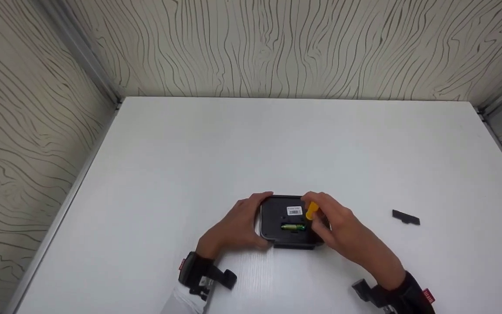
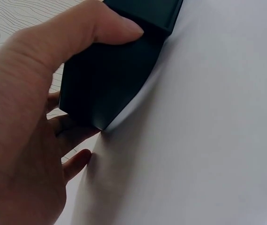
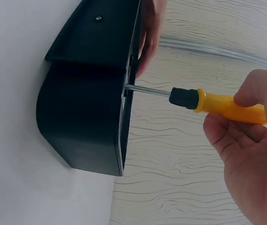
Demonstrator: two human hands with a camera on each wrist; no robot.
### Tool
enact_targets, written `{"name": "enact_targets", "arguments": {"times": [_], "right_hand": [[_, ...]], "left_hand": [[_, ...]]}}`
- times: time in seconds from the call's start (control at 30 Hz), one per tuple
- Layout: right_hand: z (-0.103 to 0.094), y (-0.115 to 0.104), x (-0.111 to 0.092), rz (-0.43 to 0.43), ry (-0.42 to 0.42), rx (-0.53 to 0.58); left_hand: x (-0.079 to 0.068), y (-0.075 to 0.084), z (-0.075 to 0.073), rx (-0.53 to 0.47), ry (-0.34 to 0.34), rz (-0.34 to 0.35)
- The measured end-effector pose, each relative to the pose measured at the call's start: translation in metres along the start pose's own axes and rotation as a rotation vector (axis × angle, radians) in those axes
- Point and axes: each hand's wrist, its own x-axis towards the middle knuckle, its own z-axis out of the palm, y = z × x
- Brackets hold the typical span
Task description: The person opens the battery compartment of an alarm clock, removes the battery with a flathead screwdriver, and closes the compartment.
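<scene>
A black box-shaped device [image 1: 273,220] lies on the table with its back upward, a white label [image 1: 294,211] on it. A green battery [image 1: 292,227] sits in its uncovered compartment. My left hand [image 1: 240,223] grips the device's left end, thumb on the near side and fingers at the far side. In the left wrist view the thumb presses the dark casing [image 2: 110,70]. My right hand [image 1: 342,222] holds a yellow screwdriver [image 1: 311,211] by its handle. The right wrist view shows the screwdriver's metal shaft [image 3: 147,90] meeting the device's back; its very tip is hidden.
A small black battery cover [image 1: 406,217] lies apart on the white table [image 1: 251,148], to the right of my right hand. Wood-patterned panels [image 1: 268,48] stand behind and at the sides of the table. Black cameras [image 1: 196,272] are strapped to both wrists.
</scene>
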Motion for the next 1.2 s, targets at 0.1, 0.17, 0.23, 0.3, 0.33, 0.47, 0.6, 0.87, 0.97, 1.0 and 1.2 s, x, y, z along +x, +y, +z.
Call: {"name": "enact_targets", "arguments": {"times": [0.1,0.17,0.23,0.3,0.33,0.47,0.6,0.87,0.97,1.0,1.2], "right_hand": [[-0.004,0.003,-0.006,0.000,0.020,-0.006],[-0.008,0.010,-0.016,-0.001,0.084,0.030],[-0.014,0.020,-0.029,0.014,0.161,0.100],[-0.018,0.030,-0.043,0.056,0.210,0.160],[-0.020,0.034,-0.049,0.092,0.215,0.175],[-0.030,0.042,-0.067,0.209,0.140,0.058],[-0.041,0.043,-0.072,0.208,0.113,-0.067],[-0.030,0.052,-0.081,0.424,0.408,-0.283],[-0.018,0.052,-0.083,0.570,0.287,-0.358],[-0.015,0.051,-0.083,0.624,0.216,-0.371],[-0.012,0.048,-0.074,0.810,-0.156,-0.309]], "left_hand": [[0.000,0.001,0.000,0.006,0.008,-0.001],[0.001,0.001,0.000,0.012,0.010,-0.006],[0.001,0.001,0.000,0.022,0.010,-0.007],[0.001,0.001,-0.001,0.029,0.009,-0.003],[0.001,0.001,-0.002,0.034,0.010,-0.002],[0.001,0.001,-0.003,0.043,0.010,0.010],[0.001,0.001,-0.002,0.047,0.005,0.008],[0.000,0.003,0.000,0.027,0.000,-0.007],[0.001,0.002,-0.001,0.027,0.004,0.017],[0.001,0.001,-0.001,0.028,0.002,0.025],[0.002,0.002,-0.005,0.005,-0.050,0.062]]}}
